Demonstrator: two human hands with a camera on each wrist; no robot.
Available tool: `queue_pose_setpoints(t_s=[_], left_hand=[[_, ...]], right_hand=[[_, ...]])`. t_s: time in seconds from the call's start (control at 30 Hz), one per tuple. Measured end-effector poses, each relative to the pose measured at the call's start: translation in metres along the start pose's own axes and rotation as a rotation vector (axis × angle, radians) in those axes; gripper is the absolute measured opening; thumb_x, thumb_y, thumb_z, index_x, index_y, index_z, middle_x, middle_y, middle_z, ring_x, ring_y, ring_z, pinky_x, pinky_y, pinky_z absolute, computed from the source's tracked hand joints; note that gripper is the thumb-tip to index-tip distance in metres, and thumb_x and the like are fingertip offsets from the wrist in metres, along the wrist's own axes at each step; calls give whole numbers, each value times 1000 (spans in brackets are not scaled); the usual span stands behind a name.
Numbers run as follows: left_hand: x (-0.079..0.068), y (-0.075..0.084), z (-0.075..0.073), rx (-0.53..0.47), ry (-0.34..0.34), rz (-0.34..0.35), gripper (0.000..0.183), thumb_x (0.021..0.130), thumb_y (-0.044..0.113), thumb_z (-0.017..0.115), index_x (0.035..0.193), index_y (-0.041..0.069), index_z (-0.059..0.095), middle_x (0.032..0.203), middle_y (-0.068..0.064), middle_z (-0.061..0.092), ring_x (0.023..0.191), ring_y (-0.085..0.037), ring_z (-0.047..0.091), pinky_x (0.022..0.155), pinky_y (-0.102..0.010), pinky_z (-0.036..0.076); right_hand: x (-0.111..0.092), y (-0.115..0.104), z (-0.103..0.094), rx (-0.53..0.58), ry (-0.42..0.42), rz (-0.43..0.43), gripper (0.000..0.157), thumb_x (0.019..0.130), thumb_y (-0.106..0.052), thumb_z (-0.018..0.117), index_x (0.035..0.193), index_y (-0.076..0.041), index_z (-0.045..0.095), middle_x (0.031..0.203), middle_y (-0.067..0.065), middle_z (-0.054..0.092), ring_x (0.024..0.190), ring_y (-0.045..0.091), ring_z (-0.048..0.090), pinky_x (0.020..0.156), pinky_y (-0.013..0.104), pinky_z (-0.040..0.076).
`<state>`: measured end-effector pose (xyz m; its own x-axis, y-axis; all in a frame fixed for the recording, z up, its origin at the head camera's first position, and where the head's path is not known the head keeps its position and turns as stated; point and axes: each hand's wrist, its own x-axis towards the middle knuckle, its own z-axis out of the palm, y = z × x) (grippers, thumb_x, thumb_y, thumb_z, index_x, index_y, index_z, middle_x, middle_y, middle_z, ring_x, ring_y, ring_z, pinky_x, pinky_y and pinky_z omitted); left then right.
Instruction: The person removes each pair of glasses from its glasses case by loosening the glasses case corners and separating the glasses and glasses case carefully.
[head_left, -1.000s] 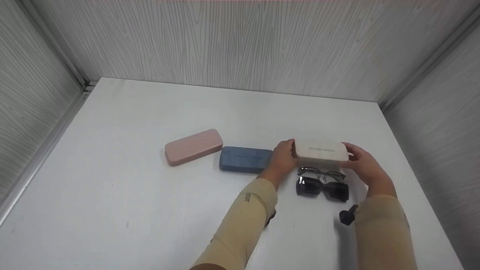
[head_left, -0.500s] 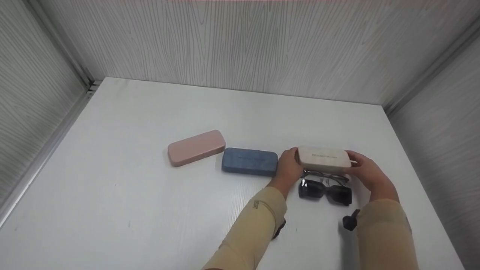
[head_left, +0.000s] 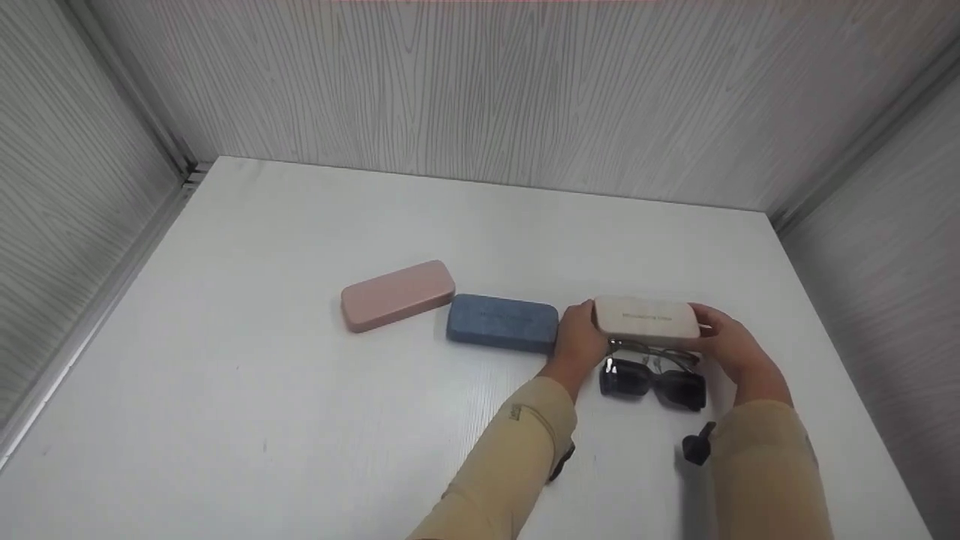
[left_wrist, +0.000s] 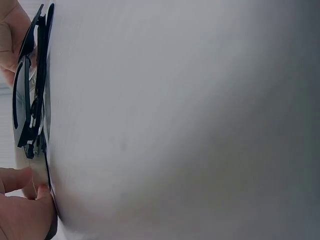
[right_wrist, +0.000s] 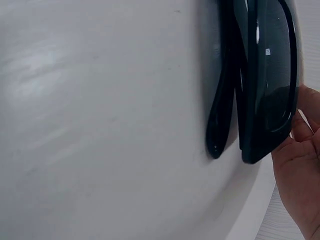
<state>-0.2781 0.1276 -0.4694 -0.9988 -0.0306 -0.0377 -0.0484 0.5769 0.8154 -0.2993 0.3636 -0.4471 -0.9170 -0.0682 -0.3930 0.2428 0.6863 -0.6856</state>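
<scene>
A cream glasses case point(head_left: 646, 318) with small lettering on its lid lies on the white table, closed. My left hand point(head_left: 580, 337) grips its left end, and my right hand point(head_left: 735, 346) holds the right end. In the left wrist view, the thumb and a finger of the left hand point(left_wrist: 25, 210) pinch the case's edge. Just in front of the case sit clear eyeglasses point(head_left: 679, 357) with thin frames, and nearer me dark sunglasses point(head_left: 652, 384). Those sunglasses point(right_wrist: 272, 75) hide most of the case in the right wrist view, with the right hand point(right_wrist: 302, 165) behind them.
Directly left of the left hand lies a blue glasses case point(head_left: 503, 322). Farther left, a pink glasses case point(head_left: 398, 295) rests at an angle. Wood-grain panels point(head_left: 480, 90) enclose the white table point(head_left: 262, 420) at the back and both sides.
Both hands have brought the cream case slightly toward me and down, settling beside the blue case. In the last half second it has hardly moved; both hands keep their hold.
</scene>
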Motion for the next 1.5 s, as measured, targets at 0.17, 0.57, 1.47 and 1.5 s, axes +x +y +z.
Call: queue_pose_setpoints(t_s=[0.17, 0.57, 1.47, 1.5], left_hand=[[-2, -1, 0, -10, -10, -11, 53, 80, 0, 58, 131, 5, 47, 123, -9, 56, 119, -19, 48, 103, -23, 33], [-11, -2, -13, -193, -128, -62, 74, 78, 6, 66, 142, 8, 29, 138, -9, 41, 129, -18, 36, 108, -26, 27], [-25, -19, -144, -396, -191, 66, 64, 82, 14, 67, 138, 16, 37, 135, -5, 41, 122, -21, 43, 97, -29, 42], [-26, -22, -149, -406, -189, 77, 65, 82, 14, 68, 138, 15, 36, 136, -6, 41, 123, -22, 42, 98, -31, 41]], right_hand=[[-2, -3, 0, -8, 3, -10, 84, 79, -29, 69, 146, -18, 20, 150, 11, 21, 134, 35, 22, 106, 54, 23], [-14, -8, -12, 3, 10, -79, 80, 85, -20, 64, 147, -10, 15, 147, 21, 24, 132, 39, 25, 106, 54, 24], [-38, -107, 26, 18, 182, -355, 50, 87, -38, 59, 130, -13, 48, 133, 7, 47, 127, 26, 38, 103, 49, 32], [-39, -111, 30, 24, 179, -372, 50, 87, -39, 59, 129, -14, 49, 132, 6, 47, 126, 25, 39, 103, 48, 32]])
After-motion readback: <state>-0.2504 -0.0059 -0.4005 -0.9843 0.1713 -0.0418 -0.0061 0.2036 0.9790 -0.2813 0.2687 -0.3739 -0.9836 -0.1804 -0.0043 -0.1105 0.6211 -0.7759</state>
